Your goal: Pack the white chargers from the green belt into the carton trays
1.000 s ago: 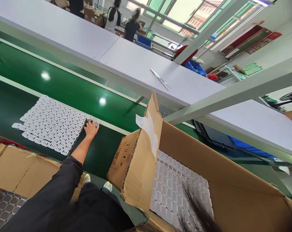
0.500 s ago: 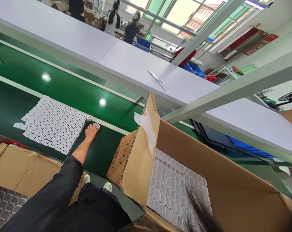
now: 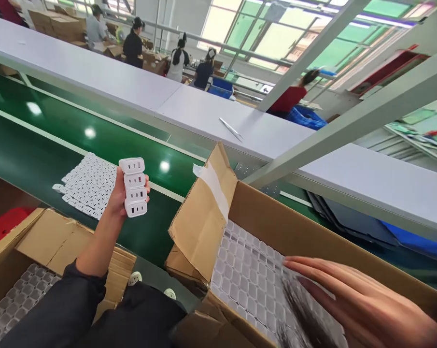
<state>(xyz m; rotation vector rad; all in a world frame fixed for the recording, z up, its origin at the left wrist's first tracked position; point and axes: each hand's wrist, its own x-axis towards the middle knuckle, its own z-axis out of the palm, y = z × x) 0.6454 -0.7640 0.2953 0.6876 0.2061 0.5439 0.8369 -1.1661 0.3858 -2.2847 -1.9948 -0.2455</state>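
Left grip [image 3: 117,199] holds row of four white slotted blocks [image 3: 135,187]; right grip [image 3: 366,292], fingers extended, over open carton [image 3: 294,234], near right; more blocks [image 3: 90,186] on green bench [image 3: 149,237], left.

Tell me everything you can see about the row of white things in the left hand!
The row of white slotted cases is four rounded pieces that look like smooth plastic, lined up against each other. Each visible face has one wide slot and two thin ones; on the nearest case, the wide slot is at the opposite end. The left hand grips the row, thumb on one side, fingertips on the other, above the dark green surface, slotted faces toward the camera.
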